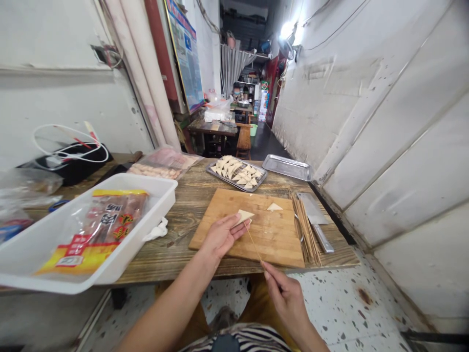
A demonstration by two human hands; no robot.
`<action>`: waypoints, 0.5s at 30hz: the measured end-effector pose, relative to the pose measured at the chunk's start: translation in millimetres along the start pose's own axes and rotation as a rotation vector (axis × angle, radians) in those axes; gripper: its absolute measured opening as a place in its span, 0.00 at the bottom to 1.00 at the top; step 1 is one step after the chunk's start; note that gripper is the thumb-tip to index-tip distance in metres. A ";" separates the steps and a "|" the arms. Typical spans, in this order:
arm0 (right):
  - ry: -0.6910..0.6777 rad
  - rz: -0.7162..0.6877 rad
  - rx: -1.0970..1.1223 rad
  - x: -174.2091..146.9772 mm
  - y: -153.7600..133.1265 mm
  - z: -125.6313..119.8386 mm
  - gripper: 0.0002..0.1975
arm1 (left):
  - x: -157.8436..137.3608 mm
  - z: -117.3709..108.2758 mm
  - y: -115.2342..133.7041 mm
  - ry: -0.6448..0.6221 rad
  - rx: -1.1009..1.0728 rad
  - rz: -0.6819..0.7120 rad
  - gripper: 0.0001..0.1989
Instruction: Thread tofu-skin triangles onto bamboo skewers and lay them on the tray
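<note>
Above the wooden cutting board [216,208], my left hand [222,234] pinches a pale triangular tofu piece [245,215] between thumb and fingers. My right hand [285,288] grips the lower end of a thin wooden skewer [253,243] near the table's front edge. The skewer slants up to the piece, its upper end meeting the lower side; how deep it goes in I cannot tell. Another pale triangle [274,207] lies alone on the board's right half. Behind the board, a metal tray [261,184] carries several skewered triangles [230,167].
Right of the board lie a bundle of skewers [306,234] and a cleaver [313,212]. A second metal tray [287,167] stands at the back right. On the left, a white plastic bin [164,190] holds a packaged meat product [106,220]. A bag of food [164,164] lies behind it.
</note>
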State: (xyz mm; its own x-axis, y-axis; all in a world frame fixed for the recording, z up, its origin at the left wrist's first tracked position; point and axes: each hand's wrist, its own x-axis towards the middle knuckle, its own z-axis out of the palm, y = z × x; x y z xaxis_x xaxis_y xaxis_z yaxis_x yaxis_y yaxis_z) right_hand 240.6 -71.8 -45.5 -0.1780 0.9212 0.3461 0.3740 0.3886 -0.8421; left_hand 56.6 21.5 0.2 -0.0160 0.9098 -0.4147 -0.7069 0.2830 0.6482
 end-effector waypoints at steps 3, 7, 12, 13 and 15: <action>0.005 -0.003 -0.006 0.2 0.8 0.8 0.15 | -1.1 1.1 -0.7 -0.003 0.015 0.012 0.03; 0.011 0.004 -0.009 0.9 1.2 2.6 0.15 | -3.5 3.3 -2.4 -0.009 0.035 0.022 0.03; 0.017 0.008 0.019 2.7 0.7 6.2 0.15 | -7.3 6.0 -5.7 -0.003 0.035 0.016 0.03; 0.018 0.008 0.024 3.0 0.5 6.7 0.15 | -7.4 6.1 -5.9 -0.007 0.038 0.014 0.03; 0.016 0.010 0.026 3.3 -0.2 7.0 0.15 | -6.7 5.9 -5.7 -0.021 0.043 0.015 0.02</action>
State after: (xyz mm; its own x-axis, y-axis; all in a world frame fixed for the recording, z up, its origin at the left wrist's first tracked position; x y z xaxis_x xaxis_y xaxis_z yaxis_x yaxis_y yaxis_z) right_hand 233.5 -68.9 -47.1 -0.1602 0.9251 0.3442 0.3514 0.3793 -0.8559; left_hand 64.9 15.6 3.0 -0.0118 0.9201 -0.3916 -0.6759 0.2813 0.6812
